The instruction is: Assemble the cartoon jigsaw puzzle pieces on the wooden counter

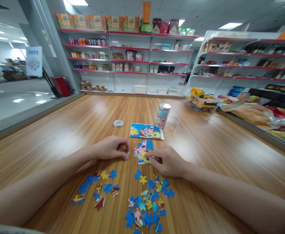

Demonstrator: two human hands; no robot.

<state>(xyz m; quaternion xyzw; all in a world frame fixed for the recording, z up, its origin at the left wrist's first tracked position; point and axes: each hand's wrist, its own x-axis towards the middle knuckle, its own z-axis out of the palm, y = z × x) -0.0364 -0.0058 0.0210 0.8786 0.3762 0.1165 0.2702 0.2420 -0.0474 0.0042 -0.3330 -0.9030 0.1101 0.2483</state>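
Observation:
My left hand (pixel 113 148) pinches a small puzzle piece (pixel 128 152) between thumb and index finger, just left of the partly joined puzzle (pixel 142 151). On that puzzle's right side rests the index fingertip of my right hand (pixel 168 161), its other fingers curled; nothing shows in its grip. Behind the joined part lies a picture card (pixel 146 130) with pink and yellow cartoon figures. Loose pieces form one group (pixel 84 188) at the front left and a bigger one (pixel 146 208) at the front centre.
A cartoon-printed can (pixel 163 116) stands at the card's back right corner, and a round lid (pixel 118 123) lies left of the card. At the back right is a clear box with yellow toy trucks (pixel 202 100). Stocked shelves (pixel 130 47) rise beyond the table (pixel 103 110).

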